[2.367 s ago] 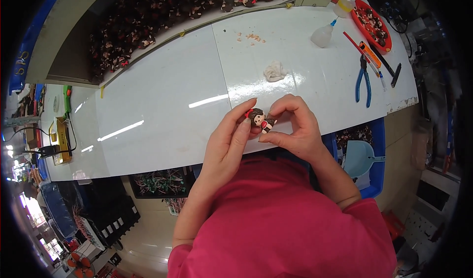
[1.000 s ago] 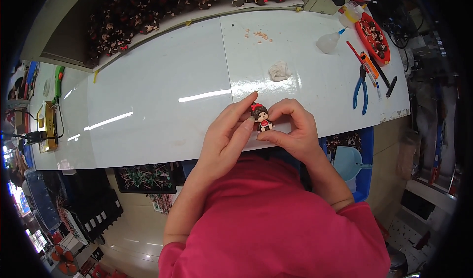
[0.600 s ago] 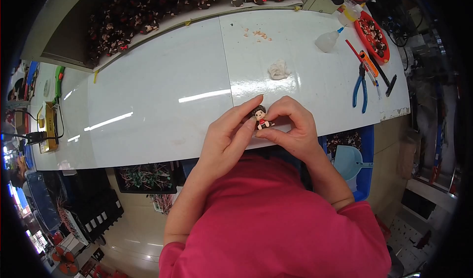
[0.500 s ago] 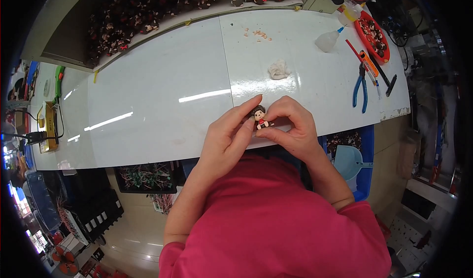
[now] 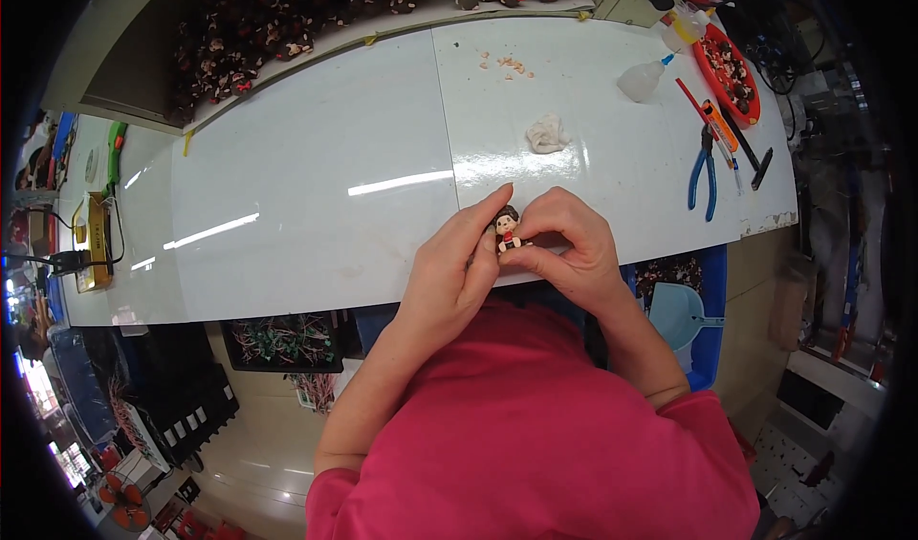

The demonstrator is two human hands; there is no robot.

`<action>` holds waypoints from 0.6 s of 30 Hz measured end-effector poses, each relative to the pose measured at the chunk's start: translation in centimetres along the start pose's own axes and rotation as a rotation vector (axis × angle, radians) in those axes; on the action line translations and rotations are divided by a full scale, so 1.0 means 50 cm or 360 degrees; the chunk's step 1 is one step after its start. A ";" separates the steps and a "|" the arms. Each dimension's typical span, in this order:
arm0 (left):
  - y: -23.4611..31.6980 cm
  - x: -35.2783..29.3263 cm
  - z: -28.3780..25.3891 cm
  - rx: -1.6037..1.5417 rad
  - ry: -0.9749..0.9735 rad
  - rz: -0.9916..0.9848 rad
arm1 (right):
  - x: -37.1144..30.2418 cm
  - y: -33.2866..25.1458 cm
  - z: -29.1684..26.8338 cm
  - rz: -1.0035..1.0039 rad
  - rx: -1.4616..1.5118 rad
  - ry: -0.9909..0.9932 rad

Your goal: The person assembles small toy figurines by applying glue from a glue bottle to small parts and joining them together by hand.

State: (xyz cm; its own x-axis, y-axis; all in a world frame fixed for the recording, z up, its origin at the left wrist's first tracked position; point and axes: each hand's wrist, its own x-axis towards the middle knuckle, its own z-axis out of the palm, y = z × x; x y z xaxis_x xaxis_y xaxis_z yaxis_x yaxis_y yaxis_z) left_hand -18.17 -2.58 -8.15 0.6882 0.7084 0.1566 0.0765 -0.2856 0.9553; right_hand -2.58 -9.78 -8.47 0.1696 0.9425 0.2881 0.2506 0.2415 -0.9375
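Between my two hands, just over the near edge of the white table, is a small figurine (image 5: 508, 226) with dark brown hair, a pale face and a red patch on its front. My left hand (image 5: 452, 253) is closed on its left side, thumb and fingers pressing against it. From the right, my right hand (image 5: 572, 241) pinches the figurine's lower side with thumb and forefinger. The parts of it under my fingertips are hidden.
A crumpled white cloth (image 5: 548, 134) lies beyond my hands, with pale scraps (image 5: 510, 66) farther back. Blue-handled pliers (image 5: 703, 178), an orange cutter (image 5: 719, 129), a squeeze bottle (image 5: 641, 81) and a red basket (image 5: 754, 110) of figurines stand right. A shelf (image 5: 335, 54) heaped with figurines spans the back.
The figurine stays in both hands. My left thumb and fingers have shifted slightly around it; the right hand looks almost unchanged. The view has moved a little.
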 end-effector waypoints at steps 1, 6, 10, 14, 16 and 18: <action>0.002 0.000 -0.001 -0.0006 0.0002 -0.0009 | -0.001 0.000 0.000 -0.0008 -0.0011 0.0006; 0.002 -0.004 -0.008 -0.0259 -0.0032 -0.0159 | -0.006 -0.001 -0.002 -0.0081 -0.0095 -0.0023; 0.007 -0.006 -0.007 -0.0238 -0.0070 -0.0202 | -0.019 -0.001 0.000 -0.0122 -0.0193 0.0059; 0.015 -0.006 -0.006 -0.0301 -0.0072 -0.0299 | -0.023 0.005 0.005 -0.0173 -0.0196 0.0087; 0.009 -0.004 -0.008 -0.0270 -0.0090 -0.0246 | -0.021 0.003 0.001 -0.0150 -0.0233 0.0053; 0.008 -0.004 -0.008 -0.0274 -0.0093 -0.0271 | -0.019 0.005 0.002 -0.0174 -0.0249 0.0025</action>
State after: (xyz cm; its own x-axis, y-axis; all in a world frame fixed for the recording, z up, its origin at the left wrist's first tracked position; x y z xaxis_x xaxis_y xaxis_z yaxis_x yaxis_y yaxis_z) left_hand -18.58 -2.57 -7.72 0.7168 0.6970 -0.0200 0.0741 -0.0477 0.9961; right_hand -2.77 -10.58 -9.00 0.1477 0.9086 0.3907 0.4132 0.3023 -0.8590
